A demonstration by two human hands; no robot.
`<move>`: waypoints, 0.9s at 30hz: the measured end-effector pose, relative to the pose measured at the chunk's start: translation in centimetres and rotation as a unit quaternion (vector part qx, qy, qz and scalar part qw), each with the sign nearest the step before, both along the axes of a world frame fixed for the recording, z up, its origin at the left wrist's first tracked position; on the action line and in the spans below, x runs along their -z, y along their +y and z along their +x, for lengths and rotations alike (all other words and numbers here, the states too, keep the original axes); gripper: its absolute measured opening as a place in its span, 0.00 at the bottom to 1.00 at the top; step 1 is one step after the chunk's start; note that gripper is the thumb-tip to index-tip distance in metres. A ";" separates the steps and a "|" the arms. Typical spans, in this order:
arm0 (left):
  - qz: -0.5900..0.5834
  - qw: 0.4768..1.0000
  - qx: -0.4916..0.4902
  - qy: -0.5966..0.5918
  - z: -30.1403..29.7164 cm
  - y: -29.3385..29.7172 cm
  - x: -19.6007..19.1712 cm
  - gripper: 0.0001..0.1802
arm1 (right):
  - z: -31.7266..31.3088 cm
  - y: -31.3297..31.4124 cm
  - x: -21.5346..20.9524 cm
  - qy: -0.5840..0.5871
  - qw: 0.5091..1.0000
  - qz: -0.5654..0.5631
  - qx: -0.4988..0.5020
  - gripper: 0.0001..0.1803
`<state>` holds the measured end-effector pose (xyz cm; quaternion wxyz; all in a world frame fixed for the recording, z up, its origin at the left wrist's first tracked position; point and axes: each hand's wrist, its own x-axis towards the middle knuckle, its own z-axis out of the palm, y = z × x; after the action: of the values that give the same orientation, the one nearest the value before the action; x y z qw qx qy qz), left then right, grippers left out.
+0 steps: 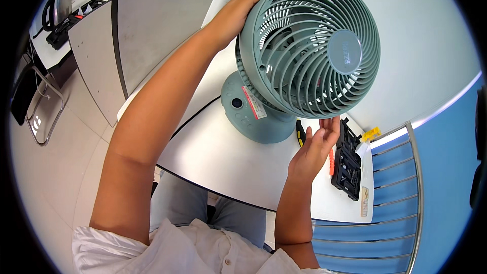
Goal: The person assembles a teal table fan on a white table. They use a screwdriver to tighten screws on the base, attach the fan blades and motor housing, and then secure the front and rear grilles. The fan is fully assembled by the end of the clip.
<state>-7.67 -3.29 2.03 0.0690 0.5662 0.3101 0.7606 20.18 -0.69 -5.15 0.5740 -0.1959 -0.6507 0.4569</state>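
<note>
A grey-green desk fan (pixel 241 116) stands on the white table, its round head tilted up and facing right. Its spiral front grille (pixel 284 78) has a round cap at the hub, and dark parts show between the ribs. My left hand (pixel 241 12) grips the upper left rim of the head, fingers curved over the edge. Under the head's lower rim, my right hand (pixel 312 152) is open, fingers pointing up with the thumb apart. Its fingertips meet the rim; whether they press on it I cannot tell. A red-and-white label (pixel 254 102) is on the base beside a dark round knob.
Right of the fan lie an open black tool case (pixel 347 165), an orange-red strip (pixel 332 162), a black-and-yellow tool (pixel 301 133) and a yellow item (pixel 371 133). A metal rail (pixel 418 182) runs past the table's right edge. Far left are a kettle (pixel 62 4) and a chair (pixel 48 111).
</note>
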 end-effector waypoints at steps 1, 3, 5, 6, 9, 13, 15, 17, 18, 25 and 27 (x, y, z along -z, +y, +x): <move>-0.008 1.000 -0.011 -0.014 0.3 0.1 0.2 0.32 | 0.0 -0.1 -0.2 -0.003 1.000 -0.001 0.002 0.31; -0.021 0.999 -0.028 -0.025 0.7 -0.1 0.2 0.31 | 0.1 -0.1 -0.6 -0.005 1.000 0.012 0.005 0.31; -0.030 0.999 -0.013 -0.032 0.6 -0.1 0.2 0.31 | 0.1 -0.1 -0.8 -0.011 1.000 0.012 0.006 0.31; -0.034 0.999 -0.006 -0.036 0.5 -0.1 0.3 0.31 | 0.0 -0.2 -0.8 -0.014 1.000 0.006 0.006 0.32; -0.053 0.998 -0.018 -0.018 0.3 -0.2 1.1 0.31 | 0.1 0.0 0.0 -0.027 1.000 -0.014 0.002 0.33; -0.054 0.998 -0.025 -0.027 0.4 -0.1 2.5 0.32 | 0.3 0.1 0.9 -0.042 0.999 -0.009 -0.001 0.33; -0.042 0.998 -0.014 -0.052 0.7 0.1 2.8 0.31 | 0.3 0.2 1.0 -0.043 0.999 0.006 -0.005 0.34; -0.031 0.997 -0.007 -0.066 1.0 0.3 3.0 0.30 | 0.4 0.4 1.0 -0.044 0.999 0.017 -0.007 0.34; -0.026 0.997 -0.005 -0.067 1.2 0.4 2.9 0.30 | 0.4 0.4 0.9 -0.043 0.999 0.010 -0.002 0.34; 0.007 0.998 -0.018 -0.057 2.0 0.4 3.3 0.31 | 0.4 0.8 -0.6 -0.043 0.999 0.016 0.014 0.33; 0.022 0.996 -0.079 -0.025 2.4 0.1 4.0 0.31 | 0.5 1.4 -0.8 -0.039 0.998 0.035 0.017 0.34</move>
<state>-5.25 -3.22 -1.93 0.0046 0.5221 0.3352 0.7843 20.69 0.70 -4.38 0.5625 -0.2046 -0.6848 0.4157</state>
